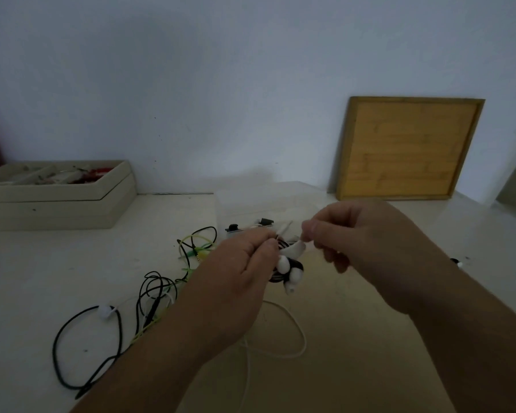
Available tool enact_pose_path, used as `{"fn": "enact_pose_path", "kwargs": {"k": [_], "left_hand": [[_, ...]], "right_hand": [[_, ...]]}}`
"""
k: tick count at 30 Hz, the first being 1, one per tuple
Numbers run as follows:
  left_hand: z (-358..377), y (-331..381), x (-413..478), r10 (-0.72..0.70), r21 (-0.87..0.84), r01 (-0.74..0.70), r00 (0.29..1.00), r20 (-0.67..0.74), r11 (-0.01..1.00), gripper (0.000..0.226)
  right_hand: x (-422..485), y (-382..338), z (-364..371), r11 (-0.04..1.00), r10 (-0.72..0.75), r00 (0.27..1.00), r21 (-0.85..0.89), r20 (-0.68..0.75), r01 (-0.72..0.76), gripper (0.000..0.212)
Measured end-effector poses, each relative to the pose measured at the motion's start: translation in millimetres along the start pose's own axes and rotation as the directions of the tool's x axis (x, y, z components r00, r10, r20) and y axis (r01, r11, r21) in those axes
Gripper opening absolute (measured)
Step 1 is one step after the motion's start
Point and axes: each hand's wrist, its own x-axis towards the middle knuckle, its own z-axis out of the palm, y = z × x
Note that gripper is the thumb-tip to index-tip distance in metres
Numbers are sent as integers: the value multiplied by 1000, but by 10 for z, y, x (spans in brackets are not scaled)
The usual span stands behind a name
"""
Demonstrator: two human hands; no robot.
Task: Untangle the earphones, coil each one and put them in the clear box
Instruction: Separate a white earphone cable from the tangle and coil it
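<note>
Both hands are up over the worktop (355, 368), mid scene. The left hand (239, 275) is curled, pinching the white earphones (284, 263) just above the buds. The right hand (367, 248) pinches the same cord w/ thumb + forefinger, other fingers tucked in. Rest of the white cord drops to a loop on the near side.

Looks like the step is freeing/coiling the white set. Best bet: keep the left pinch as anchor and feed cord w/ the right in even loops. No yanking, since the slack may run into the black & green tangle (158, 290) at left. The clear box (245, 204) sits just beyond the hands, far side.
</note>
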Motion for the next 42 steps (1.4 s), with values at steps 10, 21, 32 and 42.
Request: {"fn": "enact_pose_path", "kwargs": {"k": [10,21,32,42], "left_hand": [[73,-20,-56,17,189,-31,997,73,982,34],[82,74,-32,-339,-479,304,941,14,824,30],[78,-18,28,-325,-619,249,946,-11,745,37],[83,-48,77,-273,-641,222,962,20,735,32]], "right_hand": [[18,30,67,993,-16,1000,120,-10,17,13],[-28,-40,242,931,-362,918,-101,-164,350,9],[-27,-18,323,922,-385,896,-124,-222,366,10],[-45,-72,274,962,-213,944,113,-251,247,16]]}}
